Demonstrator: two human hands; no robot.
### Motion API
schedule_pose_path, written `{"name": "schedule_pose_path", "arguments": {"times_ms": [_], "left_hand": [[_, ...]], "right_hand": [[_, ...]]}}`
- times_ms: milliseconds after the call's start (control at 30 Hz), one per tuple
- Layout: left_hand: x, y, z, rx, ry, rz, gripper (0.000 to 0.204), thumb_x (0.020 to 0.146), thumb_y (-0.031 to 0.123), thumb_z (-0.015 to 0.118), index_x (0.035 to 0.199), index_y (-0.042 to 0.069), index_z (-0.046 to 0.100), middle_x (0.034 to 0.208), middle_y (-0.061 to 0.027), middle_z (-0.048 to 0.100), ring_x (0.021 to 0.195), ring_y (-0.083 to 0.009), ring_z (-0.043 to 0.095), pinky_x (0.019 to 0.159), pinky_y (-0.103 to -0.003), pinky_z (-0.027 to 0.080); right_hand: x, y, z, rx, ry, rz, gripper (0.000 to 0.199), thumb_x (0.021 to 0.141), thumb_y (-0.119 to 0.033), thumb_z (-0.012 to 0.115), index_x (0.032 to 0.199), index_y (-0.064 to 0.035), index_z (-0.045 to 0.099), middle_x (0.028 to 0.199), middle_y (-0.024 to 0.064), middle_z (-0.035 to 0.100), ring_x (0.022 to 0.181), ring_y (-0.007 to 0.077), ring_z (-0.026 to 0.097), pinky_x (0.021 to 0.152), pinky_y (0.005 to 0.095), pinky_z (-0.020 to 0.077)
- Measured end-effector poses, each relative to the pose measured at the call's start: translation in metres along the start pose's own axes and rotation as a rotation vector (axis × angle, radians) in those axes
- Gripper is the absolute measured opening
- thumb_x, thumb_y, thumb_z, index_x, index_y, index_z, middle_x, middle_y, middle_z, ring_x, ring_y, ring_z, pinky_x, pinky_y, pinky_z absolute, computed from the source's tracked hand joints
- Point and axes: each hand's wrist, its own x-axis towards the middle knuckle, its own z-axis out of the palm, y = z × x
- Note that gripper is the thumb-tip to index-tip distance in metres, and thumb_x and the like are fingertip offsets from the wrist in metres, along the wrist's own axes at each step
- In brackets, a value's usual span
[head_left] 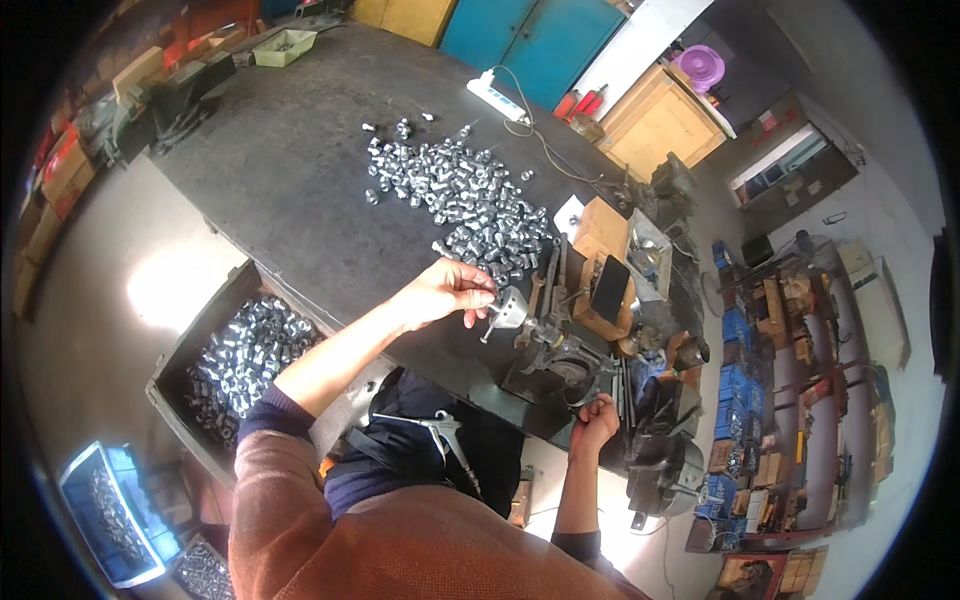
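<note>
My left hand is closed in a pinch at the front of a round metal chuck. What its fingertips hold is hidden. The chuck sits on a small bench machine near the table's front edge. My right hand is at the near side of that machine, fingers curled together by its lower edge; the part between them is too small to make out. Beyond my left hand, a heap of shiny metal fittings spreads over the dark table.
A metal bin of fittings stands at the left, below the table edge. An air blow gun lies by my lap. Wrenches, a wooden box and a dark phone lie beyond the machine. A power strip rests farther back.
</note>
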Motion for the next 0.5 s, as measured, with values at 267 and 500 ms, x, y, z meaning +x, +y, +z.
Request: {"name": "schedule_pose_path", "arguments": {"times_ms": [267, 500], "left_hand": [[0.007, 0.006, 0.003, 0.047, 0.005, 0.035, 0.009, 0.082, 0.003, 0.059, 0.089, -0.003, 0.059, 0.075, -0.0061, 0.061, 0.059, -0.0103, 0.056, 0.056, -0.022, 0.046], [0.006, 0.004, 0.006, 0.074, 0.008, 0.023, 0.008, 0.082, 0.001, 0.059, 0.089, -0.003, 0.059, 0.076, -0.0057, 0.061, 0.061, -0.0097, 0.056, 0.057, -0.022, 0.046]], "right_hand": [[-0.018, -0.018, 0.002, -0.009, -0.037, -0.027, 0.012, 0.082, -0.007, 0.042, 0.08, 0.0003, 0.051, 0.058, -0.0021, 0.032, 0.049, 0.0063, 0.027, 0.043, 0.0215, 0.0218], [-0.029, -0.042, 0.014, -0.05, -0.096, -0.061, 0.011, 0.082, -0.008, 0.044, 0.078, 0.0, 0.051, 0.056, -0.0028, 0.031, 0.047, 0.0061, 0.025, 0.042, 0.022, 0.0197]]}}
